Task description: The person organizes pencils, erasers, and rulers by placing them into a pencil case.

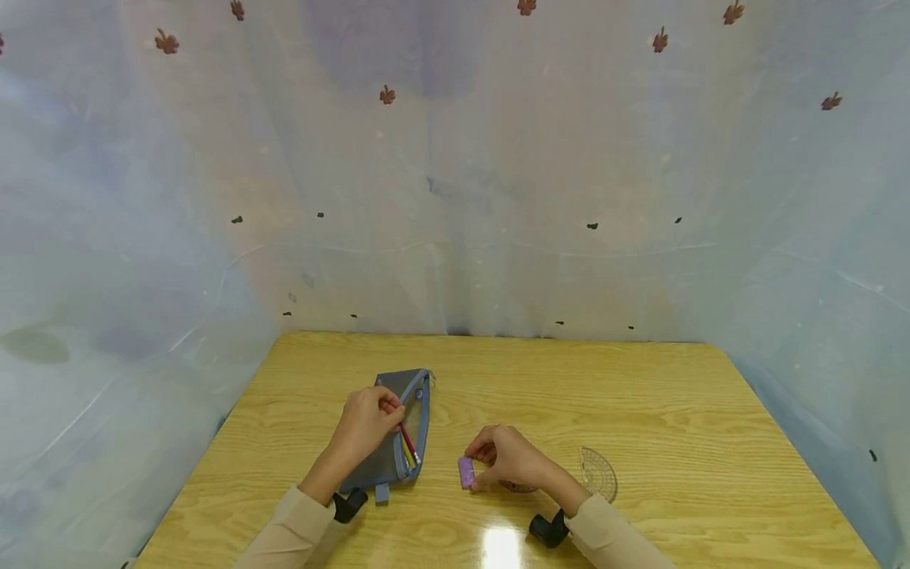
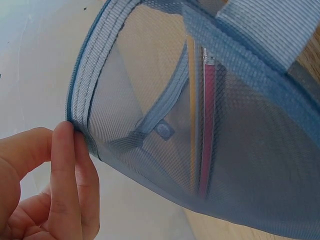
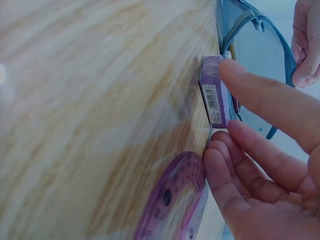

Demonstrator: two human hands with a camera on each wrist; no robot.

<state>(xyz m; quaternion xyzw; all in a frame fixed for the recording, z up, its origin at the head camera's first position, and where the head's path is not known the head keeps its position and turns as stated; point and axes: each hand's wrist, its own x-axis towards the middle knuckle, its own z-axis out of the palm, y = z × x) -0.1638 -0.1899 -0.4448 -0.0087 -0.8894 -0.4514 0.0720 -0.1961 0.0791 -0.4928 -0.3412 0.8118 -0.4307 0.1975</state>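
On the left of the table lies a grey-blue mesh pencil case (image 1: 370, 468) with its zip mouth open. My left hand (image 1: 366, 419) pinches the zipped edge of that mouth between thumb and fingers. Through the mesh, a red pencil (image 2: 207, 125) and a yellow pencil (image 2: 192, 100) show inside the case. To the right of the case, my right hand (image 1: 515, 457) pinches a purple eraser (image 1: 465, 472) by its two ends, thumb at one and a finger at the other. A barcode marks the eraser's side in the right wrist view, where it is close to the tabletop.
A purple see-through curved piece with scale marks (image 3: 165, 200) lies under the right hand, mostly hidden in the head view. Right of that hand lies a clear protractor (image 1: 599, 476). The wooden table (image 1: 675, 411) meets a patterned curtain (image 1: 498, 276) at its back edge.
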